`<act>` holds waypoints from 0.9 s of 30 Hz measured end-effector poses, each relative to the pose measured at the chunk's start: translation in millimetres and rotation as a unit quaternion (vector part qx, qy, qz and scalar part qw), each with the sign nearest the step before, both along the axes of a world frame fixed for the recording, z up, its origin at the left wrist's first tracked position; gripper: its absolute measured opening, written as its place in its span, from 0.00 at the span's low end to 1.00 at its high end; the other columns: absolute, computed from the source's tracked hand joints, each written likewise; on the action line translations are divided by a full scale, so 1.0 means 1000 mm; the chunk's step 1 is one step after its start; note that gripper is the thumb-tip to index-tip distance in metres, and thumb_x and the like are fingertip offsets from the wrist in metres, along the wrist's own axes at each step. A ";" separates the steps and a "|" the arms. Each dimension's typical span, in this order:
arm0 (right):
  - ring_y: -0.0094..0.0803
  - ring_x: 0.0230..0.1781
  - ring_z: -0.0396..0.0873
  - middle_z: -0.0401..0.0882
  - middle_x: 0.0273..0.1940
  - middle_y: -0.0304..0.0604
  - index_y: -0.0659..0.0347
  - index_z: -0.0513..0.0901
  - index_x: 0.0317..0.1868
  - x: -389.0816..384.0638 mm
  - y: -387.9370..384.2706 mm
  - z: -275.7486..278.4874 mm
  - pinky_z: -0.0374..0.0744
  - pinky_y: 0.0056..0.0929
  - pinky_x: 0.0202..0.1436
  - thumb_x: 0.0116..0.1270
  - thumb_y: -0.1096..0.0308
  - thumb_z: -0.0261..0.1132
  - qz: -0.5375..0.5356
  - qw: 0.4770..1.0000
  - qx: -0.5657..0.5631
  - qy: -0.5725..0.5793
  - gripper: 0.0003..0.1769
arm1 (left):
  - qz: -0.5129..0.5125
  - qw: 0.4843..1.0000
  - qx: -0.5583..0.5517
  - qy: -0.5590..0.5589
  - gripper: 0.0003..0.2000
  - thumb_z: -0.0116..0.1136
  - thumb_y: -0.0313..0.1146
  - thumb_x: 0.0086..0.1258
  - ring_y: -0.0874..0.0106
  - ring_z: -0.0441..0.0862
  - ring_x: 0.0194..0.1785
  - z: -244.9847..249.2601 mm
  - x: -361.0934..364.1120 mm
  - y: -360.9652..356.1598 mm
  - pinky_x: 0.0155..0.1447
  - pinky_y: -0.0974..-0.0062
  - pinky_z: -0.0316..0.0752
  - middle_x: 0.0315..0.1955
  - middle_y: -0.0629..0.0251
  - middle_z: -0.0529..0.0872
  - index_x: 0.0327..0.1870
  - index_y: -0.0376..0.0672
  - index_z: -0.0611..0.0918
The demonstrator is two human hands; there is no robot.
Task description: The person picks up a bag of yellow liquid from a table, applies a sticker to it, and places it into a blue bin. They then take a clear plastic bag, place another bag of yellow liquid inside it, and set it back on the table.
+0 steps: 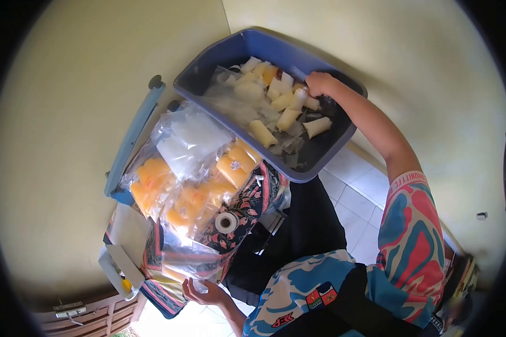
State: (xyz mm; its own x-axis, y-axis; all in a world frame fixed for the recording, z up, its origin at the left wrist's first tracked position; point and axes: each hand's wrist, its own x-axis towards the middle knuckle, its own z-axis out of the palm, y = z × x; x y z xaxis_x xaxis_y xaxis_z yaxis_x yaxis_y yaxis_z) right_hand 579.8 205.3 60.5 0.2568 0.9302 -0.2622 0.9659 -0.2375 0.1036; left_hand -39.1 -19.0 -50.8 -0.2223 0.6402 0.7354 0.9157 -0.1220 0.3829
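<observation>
My right hand (319,84) reaches over the right rim of a blue-grey plastic tub (194,66), its fingers bent down among pale packets, so what they hold is hidden. Cream and yellowish wrapped packets (262,133) and loose clear plastic lie inside the tub. My left hand (201,292) is low, at the edge of a patterned cloth (239,227), its fingers curled at a clear plastic bag (191,259) with something orange in it. Above that lie bags of orange packets (188,205) and a bag of whitish plastic (194,137).
A roll of tape (226,222) stands on the cloth. A blue-grey bar (132,143) with dark knobs rises at the left. A white box (118,272) sits at the lower left. Pale walls surround the tub, with white floor tiles (351,196) below it.
</observation>
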 end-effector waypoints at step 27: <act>0.24 0.26 0.80 0.80 0.29 0.38 0.66 0.79 0.38 -0.214 -0.171 0.060 0.77 0.22 0.31 0.60 0.58 0.72 0.110 0.709 0.114 0.687 0.18 | -0.038 0.998 -0.032 -0.050 0.07 0.69 0.23 0.54 0.60 0.81 0.40 0.025 -0.001 0.016 0.51 0.62 0.71 0.31 0.62 0.84 0.32 0.44 0.84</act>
